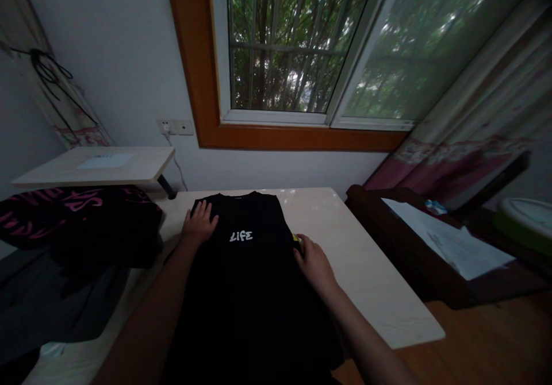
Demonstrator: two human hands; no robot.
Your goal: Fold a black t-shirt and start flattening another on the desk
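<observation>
Since the black shirt (245, 287) takes up the lower middle of the frame, spread out on the pale table (375, 276) with its neckline towards the window (284, 46), that's pretty much what both hands are on. Left hand (200, 224) is lying open, fingers a bit apart, on the shirt's upper left shoulder area, pressing rather than gripping as far as I can see. Right hand (315, 263) is at the shirt's right edge with fingers curled by a little yellow bit (295, 238); can't tell if it's actually pinching cloth. My read is this step is straightening the sides, so the next move calls for the left palm to pin the fabric while the right works that edge without wrinkling the front. Heap of dark clothes (107, 218) sits well apart at left of frame.
</observation>
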